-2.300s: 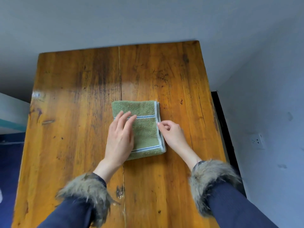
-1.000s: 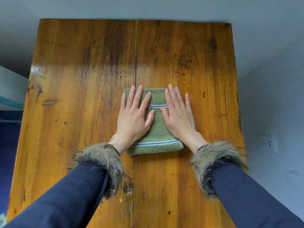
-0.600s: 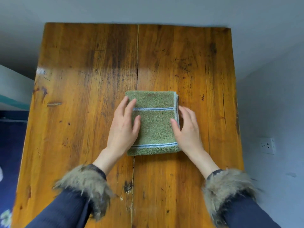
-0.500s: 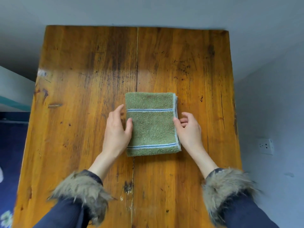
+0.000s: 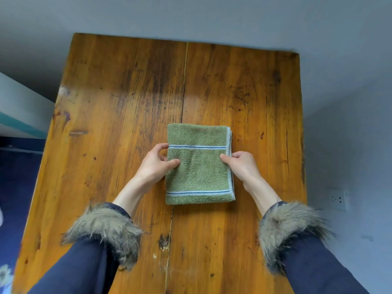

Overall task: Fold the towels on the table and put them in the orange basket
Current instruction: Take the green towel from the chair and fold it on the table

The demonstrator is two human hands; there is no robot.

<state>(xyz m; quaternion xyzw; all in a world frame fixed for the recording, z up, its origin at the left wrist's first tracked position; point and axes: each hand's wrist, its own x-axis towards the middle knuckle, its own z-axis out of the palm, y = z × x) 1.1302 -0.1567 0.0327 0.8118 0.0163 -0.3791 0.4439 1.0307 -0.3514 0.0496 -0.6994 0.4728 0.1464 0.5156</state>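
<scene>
Lying flat near the middle of the tabletop [image 5: 118, 107], a folded green towel [image 5: 198, 172] is seen as a neat rectangle, with one pale blue-and-white stripe running across its upper part and a second one close to its near edge. A light hem and the stacked layers of the fold are shown along its right side. The towel is gripped from both sides. Its left edge is pinched by the left hand [image 5: 156, 165], with the thumb laid on top of the cloth and the fingers curled at and under the edge, just below the upper stripe. Its right edge is pinched in the same way by the right hand [image 5: 241, 164], the thumb being pressed onto the top surface and the fingers tucked around the hemmed side. The two hands are held apart, with the width of the towel between them, and whether the cloth is lifted at all off the wood cannot be told.

Dark blue sleeves with shaggy grey-brown fur cuffs [image 5: 104, 225] are worn on both forearms, which reach in from the bottom of the view. The tabletop is made of glossy orange-brown planks, marked by dark stains and a seam running down its middle beneath the towel. A white wall socket [image 5: 338, 199] is set in the grey wall to the right
</scene>
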